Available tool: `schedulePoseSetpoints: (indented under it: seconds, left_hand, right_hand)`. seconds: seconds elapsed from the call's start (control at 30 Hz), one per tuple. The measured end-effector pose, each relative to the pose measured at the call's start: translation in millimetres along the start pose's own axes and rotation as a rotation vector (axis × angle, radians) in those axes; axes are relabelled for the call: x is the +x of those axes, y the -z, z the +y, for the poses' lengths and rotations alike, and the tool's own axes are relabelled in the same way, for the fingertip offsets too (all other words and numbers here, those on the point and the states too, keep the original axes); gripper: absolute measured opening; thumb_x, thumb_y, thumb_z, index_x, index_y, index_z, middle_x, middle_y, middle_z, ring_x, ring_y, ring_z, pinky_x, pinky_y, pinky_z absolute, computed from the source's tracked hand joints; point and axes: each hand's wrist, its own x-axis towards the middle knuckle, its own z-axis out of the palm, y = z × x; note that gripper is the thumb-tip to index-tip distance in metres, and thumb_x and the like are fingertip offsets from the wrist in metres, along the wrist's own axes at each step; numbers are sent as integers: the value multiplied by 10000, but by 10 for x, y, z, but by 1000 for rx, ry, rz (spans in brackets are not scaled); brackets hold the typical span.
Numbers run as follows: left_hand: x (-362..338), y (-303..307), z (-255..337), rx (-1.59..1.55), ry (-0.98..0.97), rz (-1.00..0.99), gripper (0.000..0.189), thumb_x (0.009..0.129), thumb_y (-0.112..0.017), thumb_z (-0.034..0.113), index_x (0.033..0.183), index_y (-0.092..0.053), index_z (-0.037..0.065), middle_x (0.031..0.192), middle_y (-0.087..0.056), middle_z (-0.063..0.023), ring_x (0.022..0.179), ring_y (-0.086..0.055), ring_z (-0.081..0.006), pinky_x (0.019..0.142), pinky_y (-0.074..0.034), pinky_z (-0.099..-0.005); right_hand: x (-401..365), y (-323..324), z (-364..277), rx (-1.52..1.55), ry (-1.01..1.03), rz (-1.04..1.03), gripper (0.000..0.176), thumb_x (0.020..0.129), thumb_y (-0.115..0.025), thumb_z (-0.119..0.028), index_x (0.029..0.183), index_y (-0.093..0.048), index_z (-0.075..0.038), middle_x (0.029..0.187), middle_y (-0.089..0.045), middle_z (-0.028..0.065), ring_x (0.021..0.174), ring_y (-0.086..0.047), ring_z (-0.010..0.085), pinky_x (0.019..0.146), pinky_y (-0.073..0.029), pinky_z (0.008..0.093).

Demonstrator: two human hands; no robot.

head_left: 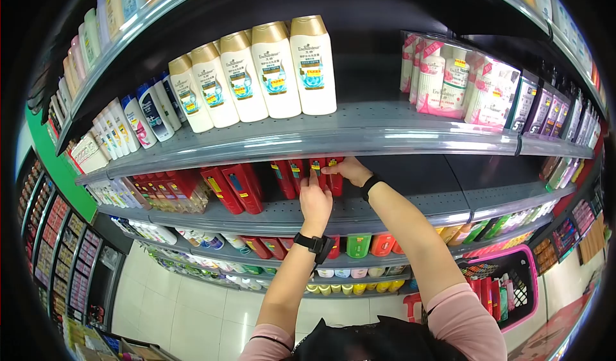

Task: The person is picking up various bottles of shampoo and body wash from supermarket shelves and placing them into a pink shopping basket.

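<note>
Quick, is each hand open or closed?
Left hand: fingers at the red bottles; grip can't be told.
Right hand: thumb at the bottles' front, fingers partly hidden; grip can't be told.

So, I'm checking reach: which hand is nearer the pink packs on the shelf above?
Right. The right hand, at the red bottles, is below the pink packs and to their left; the left hand, also at those bottles, is lower and farther left.

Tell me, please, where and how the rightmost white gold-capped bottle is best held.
Probably around the middle of the white bottle, coming from the front right with the right hand. It stands upright, its right side well apart from the pink-and-white packs, while the next bottle crowds its left.
</note>
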Motion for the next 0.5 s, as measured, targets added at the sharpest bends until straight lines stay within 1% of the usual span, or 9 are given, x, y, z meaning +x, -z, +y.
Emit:
schedulePoseSetpoints:
  seconds: [0.07, 0.1, 0.17, 0.2, 0.23, 0.3, 0.37, 0.47, 0.5]
  left_hand:
    - [5, -29, -36, 14, -95, 113, 496, 726, -623, 42, 1196, -486, -35, 977, -561, -231, 921, -564, -369, 812, -463, -432]
    - [-31, -54, 12, 12, -95, 100, 496, 726, -623, 42, 1196, -486, -35, 977, -561, -231, 921, -564, -369, 812, -463, -432]
    - [-5, -56, 35, -159, 18, 24, 485, 731, -654, 72, 1168, -474, -40, 973, -560, -218, 896, -568, -372, 780, -466, -424]
    - [15, -84, 58, -387, 200, 0, 546, 711, -717, 134, 1160, -459, -40, 975, -555, -211, 883, -570, -368, 753, -465, -423]
    - [63, -87, 6, -388, 201, 0, 546, 711, -717, 134, 1160, -459, -40, 975, -555, -211, 883, -570, -368, 753, -465, -423]
    - [85, -146, 4, -209, -54, 98, 614, 653, -772, 114, 1161, -465, -44, 927, -585, -154, 823, -583, -241, 706, -487, -341]
    - [89, -207, -52, -256, -13, 94, 638, 638, -792, 136, 1162, -475, -41, 932, -579, -150, 821, -584, -240, 704, -486, -324]
    - [147, -295, -206, -263, 1, -55, 629, 669, -768, 88, 1183, -426, -29, 979, -579, -142, 854, -585, -223, 729, -487, -311]
    - [145, -312, -219, -466, 36, -128, 627, 680, -752, 54, 1189, -392, -18, 1018, -570, -144, 871, -584, -217, 739, -489, -312]
  right_hand:
    - [-11, 43, -15, 11, 2, -19, 496, 666, -749, 11, 1116, -542, 8, 1109, -589, 120, 1028, -544, 216, 912, -406, 329]
    - [-47, 124, 24, 0, 15, -42, 507, 654, -756, 1, 1116, -548, 13, 1093, -599, 119, 1008, -558, 219, 892, -422, 329]
    - [-49, 182, 79, -16, 34, -68, 518, 642, -764, -8, 1116, -555, 18, 1078, -608, 119, 987, -573, 221, 872, -438, 329]
    - [-143, 242, 59, 1, 49, -90, 516, 643, -762, -5, 1116, -557, 20, 1071, -611, 117, 980, -578, 219, 873, -439, 330]
    - [-161, 225, 43, 16, 66, -123, 514, 644, -760, -2, 1116, -559, 21, 1065, -615, 116, 972, -582, 217, 873, -440, 331]
    - [-222, 323, 58, 55, 13, -130, 513, 642, -751, 6, 1118, -558, 20, 1069, -613, 116, 966, -584, 217, 874, -440, 331]
    - [-220, 368, 82, 85, -40, -149, 513, 640, -742, 14, 1119, -558, 20, 1073, -611, 116, 961, -586, 218, 874, -439, 332]
    - [-253, 411, 138, -21, 30, -207, 504, 626, -741, -11, 1098, -569, 25, 1054, -618, 132, 965, -587, 229, 869, -439, 325]
    - [-285, 415, 196, -181, 47, -148, 491, 622, -739, -29, 1084, -579, 21, 1043, -623, 145, 968, -589, 236, 866, -439, 319]
